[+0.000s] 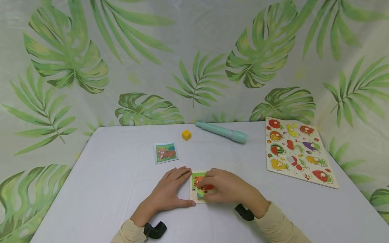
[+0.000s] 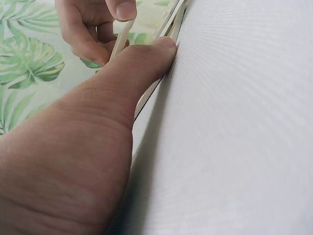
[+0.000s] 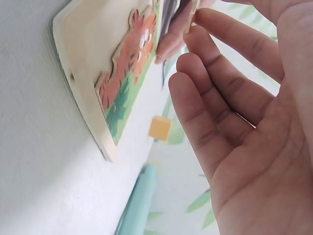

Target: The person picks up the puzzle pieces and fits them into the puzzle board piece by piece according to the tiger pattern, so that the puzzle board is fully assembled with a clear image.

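A small wooden jigsaw board (image 1: 193, 199) with a tiger picture lies flat in front of the person. The left hand (image 1: 168, 191) lies along its left side, fingers stretched out toward the top corner and thumb at the bottom edge; the thumb shows close up in the left wrist view. Above the board, the right hand (image 1: 226, 187) pinches a thin jigsaw piece (image 2: 120, 41) between thumb and fingers, tilted on edge. In the right wrist view, the upper tiger part (image 3: 132, 54) sits in the frame, while bare wood shows below it.
Beyond the left hand lies a square tiger picture card (image 1: 166, 153). A yellow cube (image 1: 186, 135) and a teal tube-shaped object (image 1: 223, 132) are near the table's far edge. At the right lies a fruit peg puzzle board (image 1: 296, 153). Leaf-print cloth hangs behind.
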`<action>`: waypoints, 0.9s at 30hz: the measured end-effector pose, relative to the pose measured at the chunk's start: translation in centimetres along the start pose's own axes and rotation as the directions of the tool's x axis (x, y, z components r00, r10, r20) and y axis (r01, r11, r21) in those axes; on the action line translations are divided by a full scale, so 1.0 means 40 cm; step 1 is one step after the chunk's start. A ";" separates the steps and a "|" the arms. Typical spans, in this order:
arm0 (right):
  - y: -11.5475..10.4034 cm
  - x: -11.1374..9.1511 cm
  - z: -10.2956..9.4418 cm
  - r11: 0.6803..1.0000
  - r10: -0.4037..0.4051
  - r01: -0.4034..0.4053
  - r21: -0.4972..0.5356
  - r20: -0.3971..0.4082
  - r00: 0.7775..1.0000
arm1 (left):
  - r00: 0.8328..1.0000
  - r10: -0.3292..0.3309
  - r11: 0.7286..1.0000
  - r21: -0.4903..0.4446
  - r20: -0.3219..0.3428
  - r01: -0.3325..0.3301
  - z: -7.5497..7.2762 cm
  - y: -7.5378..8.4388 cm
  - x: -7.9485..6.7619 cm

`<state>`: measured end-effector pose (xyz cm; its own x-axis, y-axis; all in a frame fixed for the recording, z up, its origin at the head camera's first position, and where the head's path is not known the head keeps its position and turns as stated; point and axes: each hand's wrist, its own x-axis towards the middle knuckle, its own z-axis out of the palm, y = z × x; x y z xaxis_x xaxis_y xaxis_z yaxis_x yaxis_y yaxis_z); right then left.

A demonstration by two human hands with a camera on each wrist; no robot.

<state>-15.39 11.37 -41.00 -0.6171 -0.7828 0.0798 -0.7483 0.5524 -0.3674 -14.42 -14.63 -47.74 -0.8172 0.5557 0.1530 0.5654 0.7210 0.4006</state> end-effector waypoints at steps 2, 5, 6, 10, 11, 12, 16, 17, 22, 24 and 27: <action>-0.001 0.005 0.005 1.000 0.007 -0.007 -0.002 0.015 1.000 | 1.000 -0.004 1.000 -0.004 0.003 0.004 0.000 0.000 0.000; -0.002 0.011 0.013 1.000 0.019 -0.019 -0.002 0.038 0.999 | 1.000 -0.006 1.000 -0.008 0.003 0.006 0.000 0.000 0.000; -0.001 0.012 0.016 1.000 0.020 -0.020 -0.001 0.043 0.999 | 1.000 -0.005 1.000 -0.008 0.002 0.005 0.000 0.000 0.000; 0.002 0.017 0.028 1.000 0.013 -0.012 -0.007 0.047 0.999 | 1.000 0.004 1.000 0.001 -0.004 -0.004 0.001 -0.002 -0.001; 0.003 0.018 0.031 1.000 0.008 -0.008 -0.011 0.047 0.999 | 1.000 0.007 1.000 0.003 -0.006 -0.007 0.001 -0.002 -0.001; 0.003 0.019 0.034 1.000 0.006 -0.005 -0.015 0.047 0.999 | 1.000 0.009 1.000 0.005 -0.008 -0.009 0.001 -0.002 -0.001; 0.003 0.022 0.043 1.000 -0.013 0.014 -0.027 0.043 0.999 | 1.000 0.014 1.000 0.003 -0.011 -0.014 0.001 -0.003 0.000; 0.003 0.023 0.044 0.999 -0.018 0.020 -0.030 0.042 0.999 | 1.000 0.014 1.000 0.002 -0.012 -0.014 0.001 -0.003 0.000; 0.001 0.027 0.052 0.998 -0.030 0.032 -0.052 0.040 0.999 | 1.000 0.013 1.000 0.006 -0.011 -0.013 0.000 -0.001 0.000; 0.001 0.028 0.055 0.998 -0.025 0.027 -0.056 0.041 0.999 | 1.000 0.012 1.000 0.006 -0.009 -0.012 -0.001 -0.001 0.000; 0.000 0.029 0.057 0.998 -0.015 0.017 -0.055 0.042 0.999 | 1.000 0.011 1.000 0.006 -0.008 -0.011 -0.001 -0.001 0.000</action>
<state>-15.55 9.82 -43.04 -0.5953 -0.8021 0.0466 -0.7710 0.5539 -0.3142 -14.43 -14.68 -47.72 -0.8117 0.5602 0.1650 0.5750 0.7172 0.3937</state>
